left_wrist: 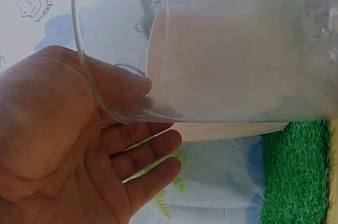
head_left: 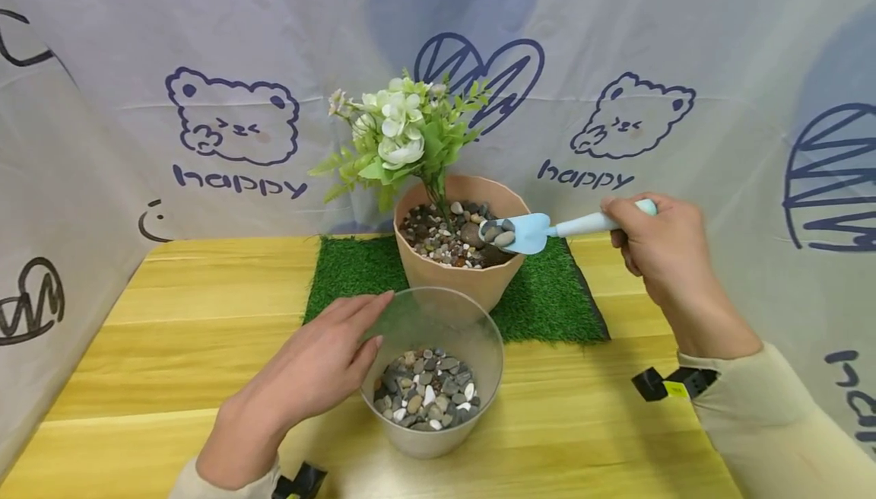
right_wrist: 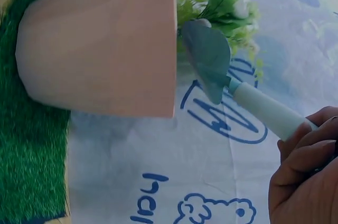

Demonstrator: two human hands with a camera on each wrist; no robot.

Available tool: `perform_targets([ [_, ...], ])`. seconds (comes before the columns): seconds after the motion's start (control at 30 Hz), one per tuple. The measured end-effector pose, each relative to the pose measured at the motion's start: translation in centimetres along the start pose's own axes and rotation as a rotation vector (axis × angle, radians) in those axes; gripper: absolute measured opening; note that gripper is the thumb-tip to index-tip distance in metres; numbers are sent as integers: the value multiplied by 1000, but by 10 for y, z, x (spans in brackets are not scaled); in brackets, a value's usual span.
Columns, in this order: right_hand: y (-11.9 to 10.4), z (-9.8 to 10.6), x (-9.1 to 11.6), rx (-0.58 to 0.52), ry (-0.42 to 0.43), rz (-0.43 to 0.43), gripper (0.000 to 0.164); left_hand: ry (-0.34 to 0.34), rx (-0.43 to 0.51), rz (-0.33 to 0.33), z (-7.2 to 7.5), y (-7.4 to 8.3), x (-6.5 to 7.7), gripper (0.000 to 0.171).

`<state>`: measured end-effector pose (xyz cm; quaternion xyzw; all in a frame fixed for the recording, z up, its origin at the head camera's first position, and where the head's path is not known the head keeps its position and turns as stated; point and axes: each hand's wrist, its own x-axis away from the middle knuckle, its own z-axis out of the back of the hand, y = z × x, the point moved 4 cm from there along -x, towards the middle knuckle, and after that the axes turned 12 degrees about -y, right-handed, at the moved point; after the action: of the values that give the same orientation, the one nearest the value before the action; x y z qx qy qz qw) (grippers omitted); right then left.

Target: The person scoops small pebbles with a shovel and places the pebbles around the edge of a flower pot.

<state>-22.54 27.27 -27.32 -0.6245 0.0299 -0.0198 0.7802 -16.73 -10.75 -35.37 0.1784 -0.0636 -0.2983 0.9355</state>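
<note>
My right hand grips the white handle of a small light-blue trowel. Several grey pebbles lie on its blade, which overlaps the right side of the pot's opening. The pinkish plant pot holds small mixed stones and a plant with white flowers. In front of it stands a clear plastic tub with pebbles in the bottom. My left hand holds the tub's left rim; in the left wrist view, thumb and fingers lie about the wall.
The pot stands on a green artificial-grass mat on a wooden table. A pale printed cloth with bears and hearts hangs close behind and along the sides.
</note>
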Motion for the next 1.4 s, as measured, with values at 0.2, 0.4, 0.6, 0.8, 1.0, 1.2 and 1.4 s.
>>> perform_targets([
  [0.2,-6,-2,-9,254,22,-17,33,5,-1,-3,0,-1,2,60],
  [0.4,-16,-8,-13,483,25,0,39,8,3,1,0,-2,4,59],
  [0.6,-20,-9,-14,549,60,24,36,9,5,-1,0,-1,4,60],
  [0.8,-21,-7,-15,569,76,31,36,8,11,1,0,-1,4,60],
  [1.0,-25,-7,-14,596,93,39,35,6,17,4,0,-1,3,59],
  [1.2,-32,-12,-9,661,116,86,37,2,18,7,0,-1,3,59],
  [1.4,-37,-21,-3,769,138,176,41,2,20,6,0,-1,2,59],
])
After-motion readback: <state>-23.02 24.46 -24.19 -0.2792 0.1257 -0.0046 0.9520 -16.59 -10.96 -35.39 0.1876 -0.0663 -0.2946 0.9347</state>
